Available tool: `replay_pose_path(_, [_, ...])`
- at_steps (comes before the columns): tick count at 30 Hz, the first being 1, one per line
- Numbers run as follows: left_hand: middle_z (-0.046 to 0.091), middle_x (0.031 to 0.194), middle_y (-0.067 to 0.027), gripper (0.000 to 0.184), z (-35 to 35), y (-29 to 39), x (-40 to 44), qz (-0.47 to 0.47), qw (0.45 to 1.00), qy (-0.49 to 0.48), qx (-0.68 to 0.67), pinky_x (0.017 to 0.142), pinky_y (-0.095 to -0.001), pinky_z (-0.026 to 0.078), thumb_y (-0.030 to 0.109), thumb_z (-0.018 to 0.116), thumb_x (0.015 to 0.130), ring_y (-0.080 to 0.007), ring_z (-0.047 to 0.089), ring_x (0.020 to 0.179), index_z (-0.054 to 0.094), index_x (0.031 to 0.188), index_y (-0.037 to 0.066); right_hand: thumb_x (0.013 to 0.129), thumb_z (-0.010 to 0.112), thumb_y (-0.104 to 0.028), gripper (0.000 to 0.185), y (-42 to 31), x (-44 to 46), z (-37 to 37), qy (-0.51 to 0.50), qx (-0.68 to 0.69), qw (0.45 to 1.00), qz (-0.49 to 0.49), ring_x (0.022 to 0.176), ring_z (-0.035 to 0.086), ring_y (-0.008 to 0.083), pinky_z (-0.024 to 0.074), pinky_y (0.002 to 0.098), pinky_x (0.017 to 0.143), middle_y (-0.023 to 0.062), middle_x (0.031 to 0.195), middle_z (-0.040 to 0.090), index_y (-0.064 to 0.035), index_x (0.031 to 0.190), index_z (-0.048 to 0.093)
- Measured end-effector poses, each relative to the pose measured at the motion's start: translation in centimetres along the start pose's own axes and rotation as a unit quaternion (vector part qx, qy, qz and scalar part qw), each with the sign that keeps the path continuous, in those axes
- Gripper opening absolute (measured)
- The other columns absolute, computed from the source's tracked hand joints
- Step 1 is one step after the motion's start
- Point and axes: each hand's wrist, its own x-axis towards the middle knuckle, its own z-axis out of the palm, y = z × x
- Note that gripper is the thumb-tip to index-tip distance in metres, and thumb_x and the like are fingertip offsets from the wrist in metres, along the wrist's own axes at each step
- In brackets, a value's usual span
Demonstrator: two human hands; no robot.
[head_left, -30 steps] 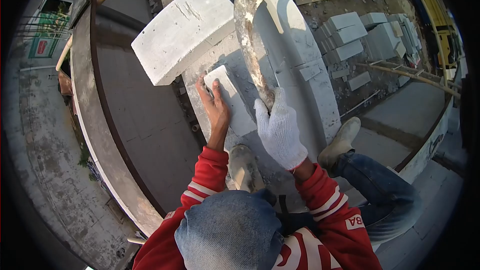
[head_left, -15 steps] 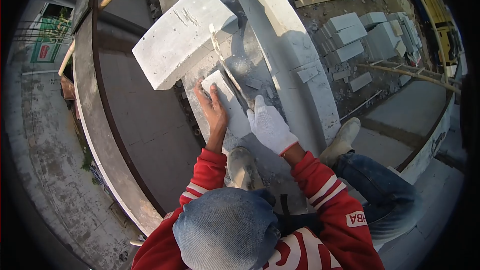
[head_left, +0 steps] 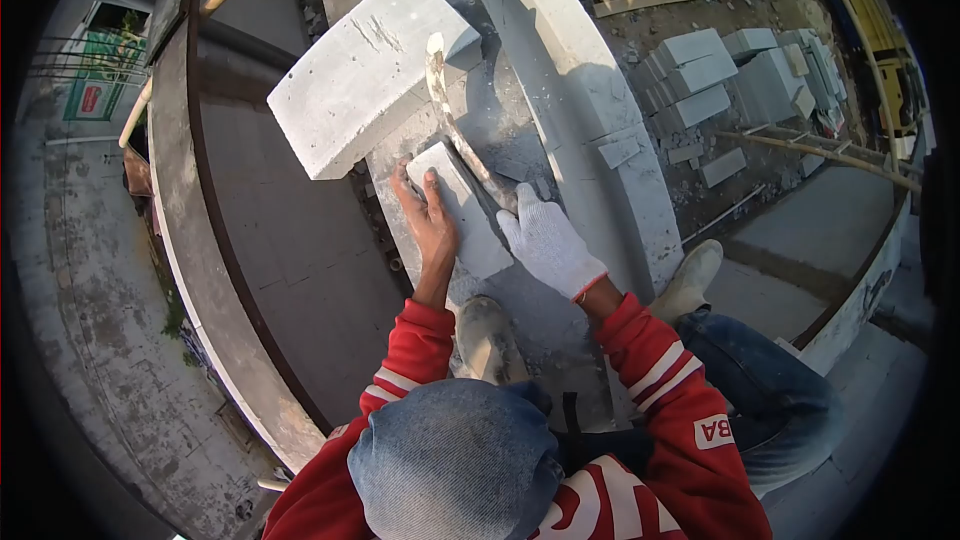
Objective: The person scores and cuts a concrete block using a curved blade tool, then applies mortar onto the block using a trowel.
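Note:
My bare left hand (head_left: pixel 432 230) grips a small pale grey block (head_left: pixel 462 212), thumb on its top face and fingers over its left edge. On my right hand (head_left: pixel 550 248) is a white knit glove, closed around the near end of a long, narrow, slightly curved tool (head_left: pixel 457 138). White and brown stains cover the tool, and its exact kind is unclear. It runs along the small block's right side, its far end in front of a large white block (head_left: pixel 370 70). Whether the tool touches the small block I cannot tell.
Grey chips (head_left: pixel 515 169) lie right of the tool on the dusty work surface. A boot (head_left: pixel 488 340) stands close below the small block. A long pale ledge (head_left: pixel 630 175) runs along the right; beyond it are stacked blocks (head_left: pixel 690 70). To the left is a recessed grey surface (head_left: pixel 300 210).
My gloved right hand has shifted slightly right, and the tool has moved right and turned, showing a broader far end. My left hand and the small block have barely moved.

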Motion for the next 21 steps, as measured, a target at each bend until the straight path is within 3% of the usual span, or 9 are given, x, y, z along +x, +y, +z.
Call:
replay_pose_path(1, [0.047, 0.138, -0.0203, 0.047, 0.7, -0.1, 1.1, 0.007, 1.000, 0.006, -0.006, 0.113, -0.0379, 0.032, 0.028, 0.047, 0.109, -0.0284, 0.045, 0.130, 0.038, 0.145, -0.002, 0.097, 0.060, -0.015, 0.035, -0.1, 0.8, -1.1, -0.056, 0.147, 0.979, 0.131, 0.077, 0.067, 0.0335, 0.0538, 0.0378, 0.064, 0.0431, 0.127, 0.054, 0.0055, 0.126, 0.059])
replay_pose_path(3, [0.047, 0.138, -0.0202, 0.047, -0.3, -0.7, -0.1, 0.002, 1.000, -0.010, 0.004, 0.113, -0.0375, 0.032, 0.028, 0.047, 0.109, -0.0281, 0.044, 0.130, 0.038, 0.144, -0.002, 0.099, 0.059, -0.017, 0.034, -0.9, -0.5, -2.1, -0.055, 0.201, 0.967, 0.145, 0.078, 0.068, 0.0351, 0.0534, 0.0412, 0.063, 0.0405, 0.114, 0.059, 0.0064, 0.124, 0.057])
replay_pose_path(5, [0.047, 0.138, -0.0203, 0.047, -0.2, -0.9, 0.2, 0.018, 1.000, -0.007, 0.024, 0.113, -0.0377, 0.031, 0.028, 0.047, 0.109, -0.0283, 0.044, 0.130, 0.038, 0.144, -0.002, 0.101, 0.059, -0.021, 0.034, -0.7, -0.2, -2.9, 0.165, -0.027, 0.981, -0.094, 0.079, 0.069, 0.0380, 0.0525, 0.0461, 0.063, 0.0382, 0.096, 0.062, 0.0060, 0.121, 0.055])
replay_pose_path(6, [0.047, 0.138, -0.0204, 0.047, -0.3, -0.9, 0.0, 0.028, 0.999, -0.003, 0.044, 0.114, -0.0379, 0.031, 0.028, 0.046, 0.110, -0.0285, 0.044, 0.131, 0.038, 0.144, -0.003, 0.099, 0.062, -0.024, 0.036, -1.6, 0.0, -3.8, 0.222, -0.005, 0.972, -0.075, 0.082, 0.068, 0.0424, 0.0510, 0.0504, 0.065, 0.0379, 0.087, 0.060, 0.0050, 0.118, 0.054])
replay_pose_path(9, [0.046, 0.139, -0.0209, 0.047, -0.3, -0.9, 0.2, 0.039, 0.997, 0.001, 0.067, 0.114, -0.0384, 0.031, 0.027, 0.046, 0.110, -0.0290, 0.044, 0.132, 0.037, 0.145, -0.003, 0.099, 0.062, -0.023, 0.034, -2.0, 1.1, -1.8, 0.188, 0.294, 0.932, 0.100, 0.078, 0.066, 0.0472, 0.0508, 0.0525, 0.063, 0.0364, 0.084, 0.062, 0.0050, 0.115, 0.052])
replay_pose_path(11, [0.046, 0.139, -0.0213, 0.047, -0.2, -0.9, -0.3, 0.035, 0.997, -0.001, 0.070, 0.114, -0.0387, 0.031, 0.026, 0.046, 0.109, -0.0294, 0.043, 0.133, 0.037, 0.145, -0.003, 0.100, 0.061, -0.023, 0.033, 0.0, 1.0, 1.3, 0.099, 0.296, 0.944, 0.103, 0.073, 0.065, 0.0509, 0.0499, 0.0545, 0.058, 0.0329, 0.075, 0.063, 0.0050, 0.112, 0.049])
replay_pose_path(15, [0.046, 0.139, -0.0219, 0.046, -0.3, -1.3, -0.1, 0.010, 0.999, 0.002, 0.049, 0.115, -0.0394, 0.030, 0.024, 0.047, 0.109, -0.0301, 0.042, 0.133, 0.037, 0.145, -0.003, 0.101, 0.058, -0.023, 0.029, -0.4, 0.3, -0.5, 0.030, 0.204, 0.975, 0.088, 0.069, 0.065, 0.0496, 0.0498, 0.0538, 0.056, 0.0317, 0.070, 0.063, 0.0037, 0.107, 0.047])
replay_pose_path(19, [0.045, 0.140, -0.0217, 0.045, -0.4, -1.3, -0.1, 0.040, 0.998, 0.002, 0.048, 0.115, -0.0392, 0.030, 0.024, 0.047, 0.109, -0.0288, 0.042, 0.133, 0.038, 0.144, -0.003, 0.102, 0.058, -0.019, 0.025, -1.1, 1.2, -1.3, 0.227, 0.252, 0.940, 0.018, 0.065, 0.065, 0.0467, 0.0513, 0.0499, 0.056, 0.0325, 0.071, 0.063, 0.0039, 0.109, 0.050])
replay_pose_path(21, [0.045, 0.140, -0.0216, 0.045, 0.1, -0.7, 0.0, 0.039, 0.999, 0.001, 0.029, 0.115, -0.0389, 0.031, 0.024, 0.048, 0.109, -0.0283, 0.043, 0.133, 0.038, 0.144, -0.003, 0.101, 0.059, -0.023, 0.030, 1.4, 1.3, 3.1, 0.274, -0.091, 0.948, -0.134, 0.066, 0.067, 0.0445, 0.0517, 0.0477, 0.056, 0.0301, 0.071, 0.064, 0.0045, 0.111, 0.051])
